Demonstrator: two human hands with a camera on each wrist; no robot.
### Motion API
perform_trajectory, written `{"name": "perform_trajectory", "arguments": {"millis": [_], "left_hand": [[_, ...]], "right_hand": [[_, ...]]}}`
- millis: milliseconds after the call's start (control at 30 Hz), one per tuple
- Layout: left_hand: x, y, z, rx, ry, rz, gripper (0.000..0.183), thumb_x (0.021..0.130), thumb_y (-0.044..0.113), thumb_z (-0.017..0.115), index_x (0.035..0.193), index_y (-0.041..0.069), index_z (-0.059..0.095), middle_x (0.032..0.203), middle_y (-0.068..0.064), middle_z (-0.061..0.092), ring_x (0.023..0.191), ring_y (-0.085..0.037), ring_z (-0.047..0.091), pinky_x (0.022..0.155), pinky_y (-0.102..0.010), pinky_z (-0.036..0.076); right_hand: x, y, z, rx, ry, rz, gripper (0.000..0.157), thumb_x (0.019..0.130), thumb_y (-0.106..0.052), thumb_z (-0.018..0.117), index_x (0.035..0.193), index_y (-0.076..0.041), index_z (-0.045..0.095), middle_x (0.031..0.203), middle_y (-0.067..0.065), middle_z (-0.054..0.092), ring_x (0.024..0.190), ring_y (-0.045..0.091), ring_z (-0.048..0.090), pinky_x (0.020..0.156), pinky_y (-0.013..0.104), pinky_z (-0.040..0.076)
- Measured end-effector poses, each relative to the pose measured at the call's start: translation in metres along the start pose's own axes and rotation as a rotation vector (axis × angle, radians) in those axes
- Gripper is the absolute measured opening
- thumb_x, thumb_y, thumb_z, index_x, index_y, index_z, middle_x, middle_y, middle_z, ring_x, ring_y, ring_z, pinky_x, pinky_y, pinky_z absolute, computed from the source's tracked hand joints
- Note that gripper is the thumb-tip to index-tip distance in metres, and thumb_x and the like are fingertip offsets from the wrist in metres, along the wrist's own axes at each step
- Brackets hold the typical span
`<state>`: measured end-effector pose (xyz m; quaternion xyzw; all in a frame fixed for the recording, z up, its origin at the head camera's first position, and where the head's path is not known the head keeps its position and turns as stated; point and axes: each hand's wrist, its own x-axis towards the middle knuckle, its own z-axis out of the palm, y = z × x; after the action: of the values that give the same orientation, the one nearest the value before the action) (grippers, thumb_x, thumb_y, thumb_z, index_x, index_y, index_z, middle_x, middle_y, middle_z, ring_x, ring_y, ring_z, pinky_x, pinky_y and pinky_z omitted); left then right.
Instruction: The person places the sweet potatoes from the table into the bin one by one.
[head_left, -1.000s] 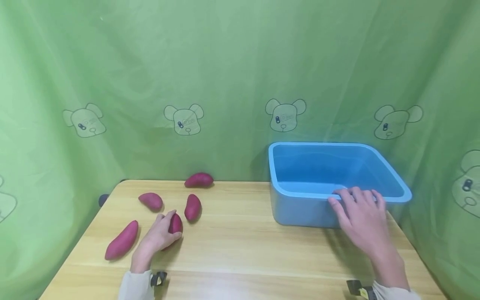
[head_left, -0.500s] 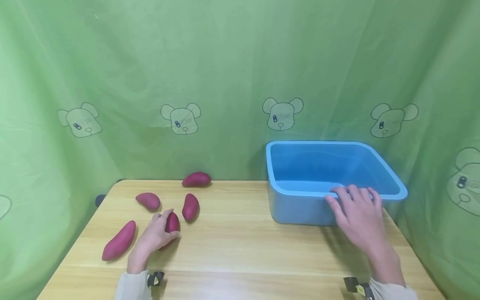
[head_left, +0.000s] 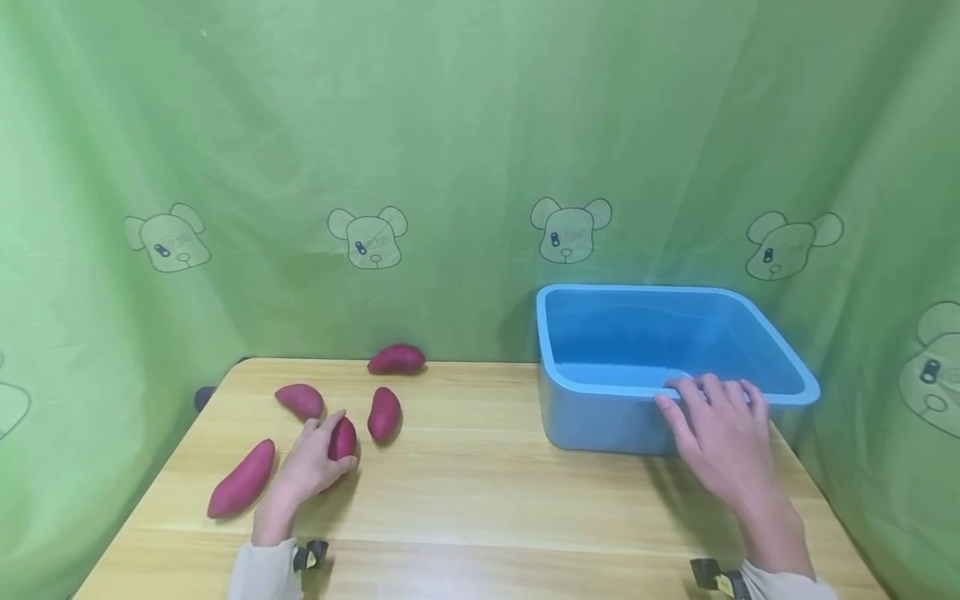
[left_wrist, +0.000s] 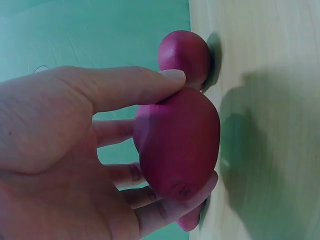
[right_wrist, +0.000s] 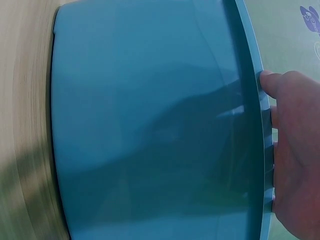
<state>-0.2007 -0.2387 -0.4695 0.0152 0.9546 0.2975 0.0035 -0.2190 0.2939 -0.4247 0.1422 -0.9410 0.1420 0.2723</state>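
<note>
In the head view, my left hand grips a purple-red sweet potato at the left of the table. The left wrist view shows the thumb on one side of this sweet potato and the fingers round the other, with its shadow on the wood beside it. My right hand holds the near rim of a blue plastic tub, fingers hooked over the edge. From the right wrist, the thumb of that hand shows at the rim, above the tub's outer wall.
Several other sweet potatoes lie around the left hand: one at the far edge, one to the right, one behind and a long one to the left. A green curtain hangs behind the wooden table.
My left hand and the gripped sweet potato have shifted slightly away from me and to the left. The right hand stays on the tub's rim.
</note>
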Motion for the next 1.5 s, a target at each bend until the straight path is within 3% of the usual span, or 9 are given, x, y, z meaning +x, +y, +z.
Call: {"name": "perform_trajectory", "arguments": {"millis": [367,733,1300,1500], "left_hand": [[0.0,0.0,-0.004,-0.012,0.069,0.029,0.079,0.088,0.007,0.078,0.155,-0.001,0.038,0.136,-0.033,0.047,0.118,-0.05,0.056,0.097,-0.062,0.052],[0.002,0.002,-0.007,-0.05,0.116,0.053,0.079,0.089,0.004,0.075,0.158,0.004,0.036,0.142,-0.03,0.044,0.126,-0.051,0.052,0.104,-0.064,0.046],[0.003,0.006,-0.009,-0.091,0.253,0.164,0.079,0.086,-0.001,0.075,0.156,0.005,0.04,0.138,-0.026,0.047,0.125,-0.047,0.054,0.104,-0.062,0.047],[0.002,0.008,-0.012,-0.111,0.275,0.174,0.077,0.086,0.0,0.075,0.155,0.008,0.042,0.138,-0.025,0.047,0.121,-0.047,0.056,0.099,-0.063,0.05]], "right_hand": [[-0.001,-0.001,-0.001,-0.002,0.003,0.001,0.031,0.107,-0.037,0.051,0.12,-0.011,0.062,0.116,0.022,0.06,0.113,0.051,0.048,0.11,0.075,0.016],[0.0,0.0,0.0,0.0,0.018,-0.011,0.029,0.106,-0.036,0.052,0.118,-0.011,0.062,0.114,0.021,0.061,0.111,0.05,0.049,0.108,0.075,0.018],[-0.001,0.0,0.0,-0.002,0.015,-0.015,0.028,0.106,-0.036,0.052,0.118,-0.012,0.062,0.114,0.021,0.061,0.111,0.05,0.049,0.108,0.075,0.018],[-0.001,0.0,0.0,-0.001,0.002,-0.01,0.03,0.107,-0.036,0.051,0.119,-0.012,0.061,0.115,0.022,0.061,0.112,0.05,0.049,0.108,0.075,0.017]]}}
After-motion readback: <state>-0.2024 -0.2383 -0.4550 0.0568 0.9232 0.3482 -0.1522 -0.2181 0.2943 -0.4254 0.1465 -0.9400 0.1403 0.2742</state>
